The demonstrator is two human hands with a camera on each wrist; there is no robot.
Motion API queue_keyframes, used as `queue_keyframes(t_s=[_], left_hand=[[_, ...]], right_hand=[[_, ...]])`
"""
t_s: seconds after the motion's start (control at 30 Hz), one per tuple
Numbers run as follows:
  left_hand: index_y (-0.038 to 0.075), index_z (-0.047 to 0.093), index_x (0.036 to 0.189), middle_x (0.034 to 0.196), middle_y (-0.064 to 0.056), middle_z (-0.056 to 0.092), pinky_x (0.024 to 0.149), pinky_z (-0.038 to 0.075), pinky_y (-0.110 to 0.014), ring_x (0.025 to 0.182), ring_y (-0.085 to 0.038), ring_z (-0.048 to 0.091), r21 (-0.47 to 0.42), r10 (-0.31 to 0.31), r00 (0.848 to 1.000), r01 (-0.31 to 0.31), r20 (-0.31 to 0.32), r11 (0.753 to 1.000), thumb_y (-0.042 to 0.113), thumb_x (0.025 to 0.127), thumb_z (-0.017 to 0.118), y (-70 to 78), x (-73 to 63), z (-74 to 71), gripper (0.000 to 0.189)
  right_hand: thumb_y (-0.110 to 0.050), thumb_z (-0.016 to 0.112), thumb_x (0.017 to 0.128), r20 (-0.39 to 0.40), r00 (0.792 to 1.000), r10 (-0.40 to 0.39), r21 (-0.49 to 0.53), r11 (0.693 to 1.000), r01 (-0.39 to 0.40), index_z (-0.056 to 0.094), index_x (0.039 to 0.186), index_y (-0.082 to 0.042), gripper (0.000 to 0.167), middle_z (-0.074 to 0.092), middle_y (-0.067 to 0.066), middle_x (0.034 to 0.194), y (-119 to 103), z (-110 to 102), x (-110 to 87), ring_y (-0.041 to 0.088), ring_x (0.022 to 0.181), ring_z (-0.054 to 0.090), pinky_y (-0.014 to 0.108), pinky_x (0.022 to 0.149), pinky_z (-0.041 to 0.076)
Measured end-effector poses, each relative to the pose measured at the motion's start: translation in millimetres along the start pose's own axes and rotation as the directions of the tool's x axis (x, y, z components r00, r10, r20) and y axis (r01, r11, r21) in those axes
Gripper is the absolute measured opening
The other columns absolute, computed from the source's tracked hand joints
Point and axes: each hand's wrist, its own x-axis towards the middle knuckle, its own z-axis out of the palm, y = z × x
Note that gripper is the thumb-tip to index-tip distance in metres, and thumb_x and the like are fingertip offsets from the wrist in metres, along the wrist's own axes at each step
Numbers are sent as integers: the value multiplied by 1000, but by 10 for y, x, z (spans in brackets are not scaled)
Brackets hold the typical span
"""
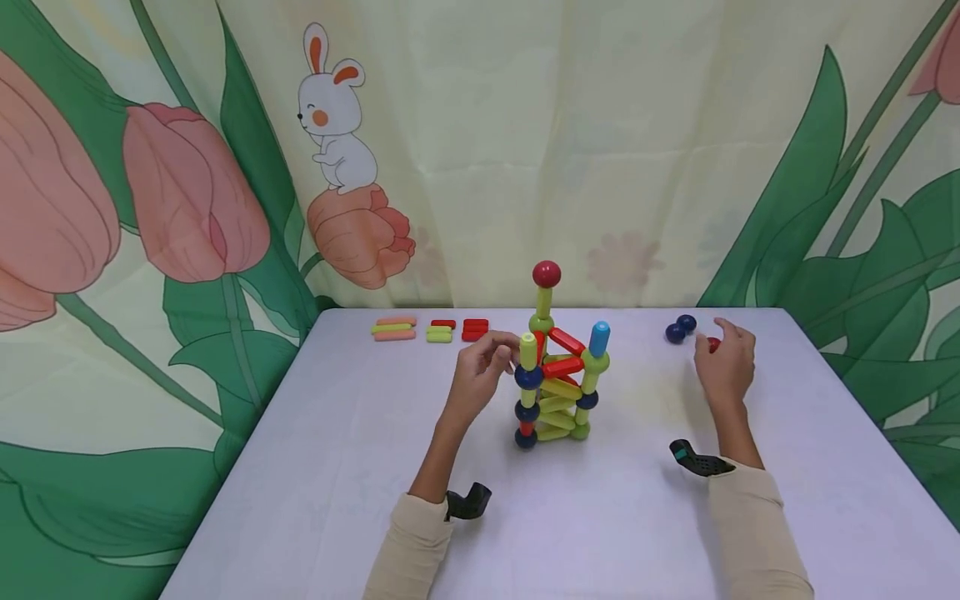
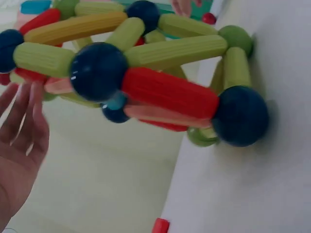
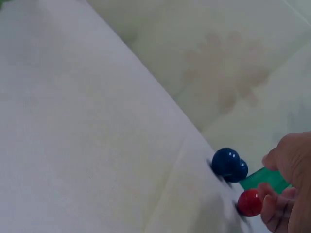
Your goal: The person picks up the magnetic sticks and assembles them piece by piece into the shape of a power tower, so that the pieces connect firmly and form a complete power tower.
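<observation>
A tower of magnetic balls and rods (image 1: 558, 419) stands at the middle of the table, with a red ball (image 1: 547, 274) on its tallest post and a light-blue rod (image 1: 599, 339) on another. My left hand (image 1: 483, 365) is at the tower's upper left side. In the left wrist view its fingers (image 2: 37, 114) reach up to the rods, fairly straight and fingertips right at them. Off to the right, my right hand (image 1: 726, 362) is at a loose red ball (image 3: 250, 203) on the table. Its fingertips meet the ball's side, while the thumb stands apart.
Two dark blue balls (image 1: 675, 333) sit just left of the right hand, near the table's back edge. Small groups of rods lie at the back left: pink and green rods (image 1: 394, 336), green rods (image 1: 439, 337) and red rods (image 1: 476, 324). A printed curtain (image 1: 600, 167) hangs behind the table.
</observation>
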Motion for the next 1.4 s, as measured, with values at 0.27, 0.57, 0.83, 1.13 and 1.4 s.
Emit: queue_keyframes(t_s=[0.27,0.57,0.83,1.13,1.4], left_hand=[[17,28,153,156,-11,35,110,41,-42,144,-29,36,-218,-231,948,278,217,936,64,85,51,-235,37,50,85],[20,25,154,148,-15,42,110,39,-49,138,-28,39,-228,-224,928,296,297,927,77,58,68,-318,16,36,120],[9,34,148,144,-16,47,111,39,-49,135,-30,42,-113,-218,923,265,316,958,52,81,74,-295,33,17,90],[12,38,145,141,-14,49,110,40,-51,131,-26,47,-102,-256,867,328,428,939,37,82,78,-449,-37,-33,79],[15,38,147,137,-9,51,105,45,-49,124,-22,52,-65,-287,827,361,483,930,28,82,79,-476,-61,-40,78]], right_hand=[[-22,49,100,212,975,66,-135,990,-38,31,151,-3,57,32,34,148,235,28,81,53,134,35,66,105,36],[-19,54,99,170,985,-9,-146,989,34,46,138,1,45,49,37,126,279,26,15,52,118,45,63,94,44],[-43,62,93,163,981,-103,141,987,80,50,137,-5,60,56,20,127,-181,-183,-69,17,81,56,16,62,44],[-18,69,91,230,864,-447,596,767,238,55,135,-11,47,60,-11,117,-1006,-497,-483,5,88,64,15,67,53],[8,66,86,151,732,-664,811,507,292,58,130,-2,45,62,3,122,-1427,-644,-762,11,98,67,17,69,56]])
